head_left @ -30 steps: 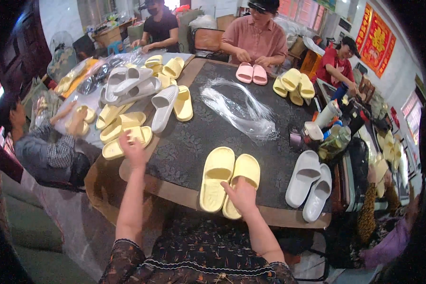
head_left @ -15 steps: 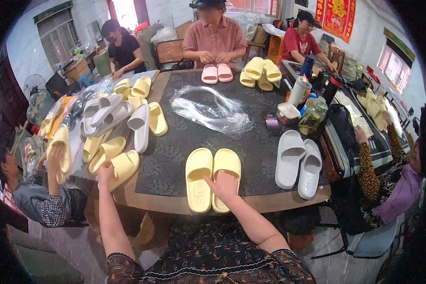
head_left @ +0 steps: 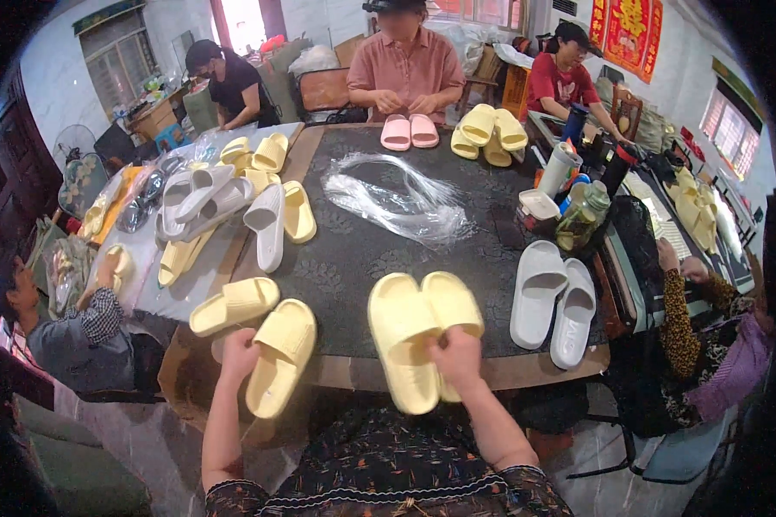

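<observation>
At the near edge of the dark table [head_left: 353,258], the right hand [head_left: 459,362] is gripping a pair of pale yellow slippers [head_left: 418,332], fingers closed over their heel ends. The pair is lying side by side, soles down, toes pointing away from the person, heels hanging just over the table edge.

The left hand [head_left: 237,353] is closing on a single yellow slipper [head_left: 280,353], holding it by its side edge. That slipper is tilting, half off the table edge at the near left corner. A second loose yellow slipper [head_left: 233,304] is lying just beside it, further left and a bit farther in, apart from the hand.

Right of the held pair, a white pair of slippers [head_left: 553,302] is sitting near the edge, not touching the yellow pair. A crumpled clear plastic bag [head_left: 401,202] is lying mid-table. At the far side, a pink pair [head_left: 409,131] is sitting in front of a person in a pink shirt [head_left: 405,69], with a stack of yellow slippers [head_left: 489,133] to its right. A mixed heap of yellow and white slippers [head_left: 224,198] is covering the left side. Bottles and cups [head_left: 578,194] are standing at the right edge.
</observation>
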`<state>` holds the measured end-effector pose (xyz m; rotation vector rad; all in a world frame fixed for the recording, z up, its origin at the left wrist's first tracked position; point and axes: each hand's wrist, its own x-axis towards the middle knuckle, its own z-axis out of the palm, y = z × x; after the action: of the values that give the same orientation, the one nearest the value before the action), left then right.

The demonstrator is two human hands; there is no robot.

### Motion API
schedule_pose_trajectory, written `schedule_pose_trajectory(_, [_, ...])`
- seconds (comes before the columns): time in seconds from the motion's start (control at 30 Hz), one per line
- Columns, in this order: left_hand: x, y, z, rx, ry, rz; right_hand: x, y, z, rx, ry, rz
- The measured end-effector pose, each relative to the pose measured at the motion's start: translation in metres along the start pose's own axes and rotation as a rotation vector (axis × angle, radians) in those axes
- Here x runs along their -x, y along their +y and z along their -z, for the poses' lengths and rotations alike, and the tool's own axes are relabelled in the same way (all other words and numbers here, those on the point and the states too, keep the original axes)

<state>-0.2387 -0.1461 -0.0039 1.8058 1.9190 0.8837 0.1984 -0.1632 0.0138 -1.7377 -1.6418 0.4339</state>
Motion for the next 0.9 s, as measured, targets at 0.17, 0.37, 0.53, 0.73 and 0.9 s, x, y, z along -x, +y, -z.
schedule_pose_trajectory(0.17, [0.013,0.072,-0.033,0.365,-0.094,-0.055,-0.022,0.040,0.086,0.106,0.292,-0.079])
schedule_pose_trajectory(0.37, [-0.016,0.164,-0.095,0.560,-0.208,-0.066,-0.074,0.082,0.162,0.308,0.475,-0.307])
schedule_pose_trajectory(0.53, [-0.021,0.215,-0.106,0.402,-0.489,-0.159,-0.081,0.079,0.177,0.550,0.340,-0.382])
schedule_pose_trajectory(0.73, [-0.031,0.181,-0.073,0.397,-0.284,-0.212,0.011,-0.074,0.211,-0.466,0.208,0.711])
schedule_pose_trajectory(0.9, [-0.061,0.154,-0.072,-0.038,0.006,-0.525,0.047,-0.149,0.243,-0.909,-0.915,1.844])
